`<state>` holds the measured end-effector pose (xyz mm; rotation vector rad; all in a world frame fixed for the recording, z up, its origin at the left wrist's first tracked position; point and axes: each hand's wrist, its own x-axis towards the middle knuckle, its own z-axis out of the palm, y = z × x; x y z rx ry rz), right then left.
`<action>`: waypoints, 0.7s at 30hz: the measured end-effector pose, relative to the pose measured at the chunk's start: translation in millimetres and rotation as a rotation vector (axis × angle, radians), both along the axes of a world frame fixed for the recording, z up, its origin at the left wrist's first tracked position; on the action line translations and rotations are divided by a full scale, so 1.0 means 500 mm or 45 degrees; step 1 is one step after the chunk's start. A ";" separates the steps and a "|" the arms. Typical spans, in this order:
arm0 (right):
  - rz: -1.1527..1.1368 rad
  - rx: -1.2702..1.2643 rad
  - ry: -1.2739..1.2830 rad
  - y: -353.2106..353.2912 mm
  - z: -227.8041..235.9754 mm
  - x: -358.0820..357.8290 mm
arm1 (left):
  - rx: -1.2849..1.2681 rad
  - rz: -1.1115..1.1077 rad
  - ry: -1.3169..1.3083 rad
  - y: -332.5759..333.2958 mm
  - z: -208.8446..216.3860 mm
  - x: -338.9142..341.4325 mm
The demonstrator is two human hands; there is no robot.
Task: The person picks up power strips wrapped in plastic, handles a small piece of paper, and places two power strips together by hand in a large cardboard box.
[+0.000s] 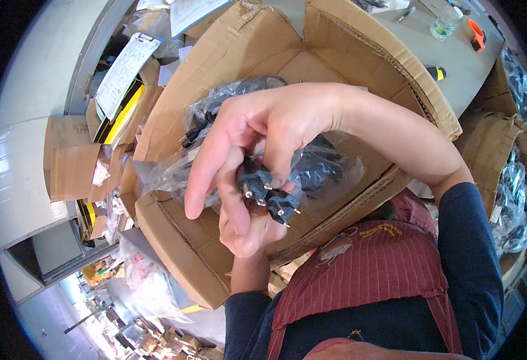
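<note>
Black power plugs with metal pins are bunched in front of me above the box, pins pointing toward me. My right hand reaches over from the right, its thumb bent down onto the plugs and its longer fingers curving around their left side. From below, my left hand is closed around the lower side of the same plugs, with some of its fingers hidden. Behind the hands, clear plastic bags with black cords lie in the open cardboard box. Another plug pokes out at the left of the bags.
A clipboard with paper rests on boxes at the left. On the grey table stand a clear bottle and an orange tape roll. More cardboard with bagged goods is at the right.
</note>
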<state>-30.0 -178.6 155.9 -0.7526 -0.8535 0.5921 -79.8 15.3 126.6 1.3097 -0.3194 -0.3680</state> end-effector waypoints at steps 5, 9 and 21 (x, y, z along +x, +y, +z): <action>-0.004 0.008 0.006 -0.001 0.006 0.001 | 0.084 -0.046 -0.029 -0.003 0.013 -0.002; -0.019 0.010 0.034 0.001 0.004 -0.001 | 0.125 -0.062 -0.043 -0.004 0.020 -0.001; 0.048 0.029 0.102 0.000 -0.001 0.004 | 0.461 -0.166 -0.821 0.005 0.006 0.016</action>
